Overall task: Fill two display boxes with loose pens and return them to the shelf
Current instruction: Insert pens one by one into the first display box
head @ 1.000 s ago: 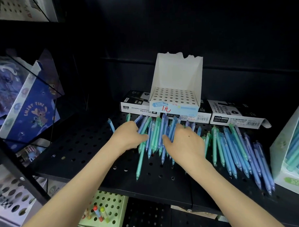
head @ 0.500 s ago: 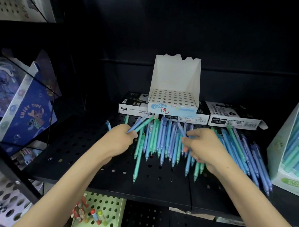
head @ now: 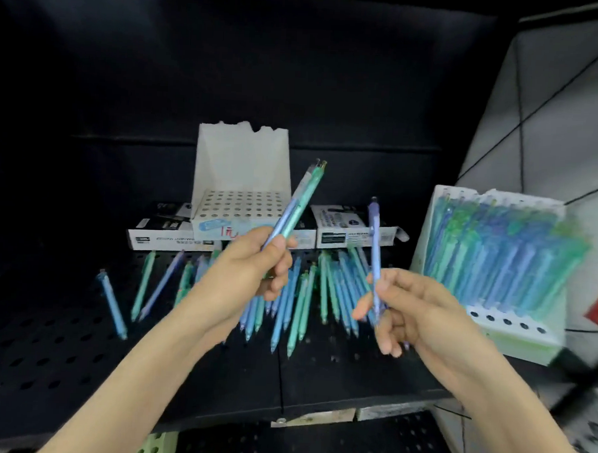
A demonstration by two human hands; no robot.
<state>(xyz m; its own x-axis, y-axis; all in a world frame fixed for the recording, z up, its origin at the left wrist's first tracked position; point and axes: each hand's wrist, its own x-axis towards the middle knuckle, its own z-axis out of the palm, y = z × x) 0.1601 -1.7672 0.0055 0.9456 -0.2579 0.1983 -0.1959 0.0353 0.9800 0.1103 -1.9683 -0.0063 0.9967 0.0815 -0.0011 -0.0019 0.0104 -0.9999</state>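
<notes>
The black perforated metal shelf [head: 45,352] runs across my view, its front edge low in the frame; a seam splits it just right of centre; a dark back panel closes it off behind, and on the right it ends near a grey tiled surface [head: 553,100]. The left stretch is open room, with only one light-blue pen [head: 112,303] lying well apart from the rest. Both my hands are raised above the front half of the shelf, with air between them.

At the back stands a white cardboard display box with a hole-punched insert [head: 242,162], its holes unfilled; flat black-and-white cartons [head: 167,236] flank it, and I cannot tell whether it sits on them or between them. At the right a pale-green display box [head: 512,338] leans back, packed with upright blue, green and violet pens [head: 501,262]; a row of dark holes shows along its front; that side is blurred. The loose blue and green pens [head: 297,312] lie in a band on the shelf in front of the cartons, tips towards me.

My left hand [head: 251,268] is clenched on a pair of violet-blue and green pens [head: 298,205], thumb on top and fingers [head: 280,280] curled beneath; the pair slants up to the right in front of the white box. My right hand [head: 414,306] pinches a single violet pen [head: 374,236] nearly upright between thumb and forefinger; its other fingers curl loosely.
</notes>
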